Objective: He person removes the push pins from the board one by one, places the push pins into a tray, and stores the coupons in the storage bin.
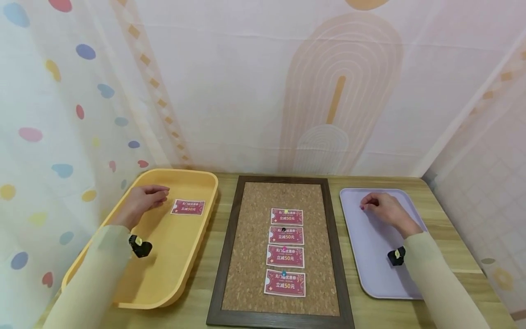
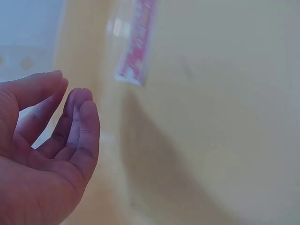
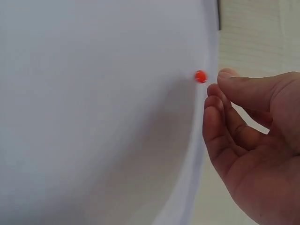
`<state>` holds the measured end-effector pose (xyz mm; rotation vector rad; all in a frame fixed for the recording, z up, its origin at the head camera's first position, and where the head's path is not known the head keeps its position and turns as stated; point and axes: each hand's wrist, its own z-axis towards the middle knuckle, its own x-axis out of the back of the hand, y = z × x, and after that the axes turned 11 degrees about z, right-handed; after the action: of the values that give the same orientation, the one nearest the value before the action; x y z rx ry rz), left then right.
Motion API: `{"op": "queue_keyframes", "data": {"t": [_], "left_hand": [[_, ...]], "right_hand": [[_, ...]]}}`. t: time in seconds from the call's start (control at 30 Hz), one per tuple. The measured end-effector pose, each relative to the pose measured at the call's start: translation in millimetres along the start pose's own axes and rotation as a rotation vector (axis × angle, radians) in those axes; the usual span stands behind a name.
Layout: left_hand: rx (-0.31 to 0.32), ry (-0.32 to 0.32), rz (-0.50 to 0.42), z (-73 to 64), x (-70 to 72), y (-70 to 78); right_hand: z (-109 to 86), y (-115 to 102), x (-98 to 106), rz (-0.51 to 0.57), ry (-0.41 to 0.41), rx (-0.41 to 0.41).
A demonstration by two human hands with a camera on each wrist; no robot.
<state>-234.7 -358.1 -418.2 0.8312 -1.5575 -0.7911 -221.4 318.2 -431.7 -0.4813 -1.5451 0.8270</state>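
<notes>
My left hand [image 1: 144, 203] hovers in the yellow tray [image 1: 164, 256], fingers loosely bent and holding nothing. Just past its fingertips lies a pink paper coupon [image 1: 188, 207], also in the left wrist view [image 2: 136, 51]. On the right, my right hand [image 1: 384, 208] reaches over the lilac tray [image 1: 370, 274]. Its thumb and bent fingers come near each other, and in the right wrist view a small red round-headed pin [image 3: 200, 76] sits just beyond the tips, with a narrow gap showing. The pin's point cannot be made out.
Between the trays lies a brown-framed cork board [image 1: 246, 256]. Several pink coupons [image 1: 285, 256] run down it in a column, with small coloured pins at their top edges. The wooden table [image 1: 205, 269] meets a patterned curtain [image 1: 246, 91] at the back.
</notes>
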Motion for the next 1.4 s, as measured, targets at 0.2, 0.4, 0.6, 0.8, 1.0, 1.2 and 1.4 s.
{"op": "queue_keyframes", "data": {"t": [0.2, 0.4, 0.6, 0.8, 1.0, 1.2, 1.4], "left_hand": [[-0.109, 0.054, -0.026, -8.5, -6.7, 26.4], [-0.209, 0.074, -0.039, -24.6, -27.8, 65.2], [-0.233, 0.060, -0.020, -38.0, -53.7, 106.8], [-0.301, 0.046, -0.060, -45.6, -77.9, 128.9], [-0.319, 0.033, -0.104, -53.3, -100.7, 140.4], [-0.329, -0.009, -0.141, -55.5, -123.6, 146.9], [-0.301, -0.058, -0.084, -54.9, -144.6, 150.1]], "right_hand": [[-6.8, -19.0, 4.6, 0.044, 0.027, 0.015], [-11.8, -38.4, 3.3, 0.046, 0.062, 0.030], [-15.5, -58.0, -2.7, 0.063, 0.107, 0.071], [-16.4, -74.8, -9.5, 0.077, 0.158, 0.114], [-16.5, -87.5, -19.7, 0.110, 0.179, 0.146], [-12.6, -100.3, -33.3, 0.149, 0.184, 0.174], [-6.6, -110.8, -47.2, 0.197, 0.147, 0.211]]}}
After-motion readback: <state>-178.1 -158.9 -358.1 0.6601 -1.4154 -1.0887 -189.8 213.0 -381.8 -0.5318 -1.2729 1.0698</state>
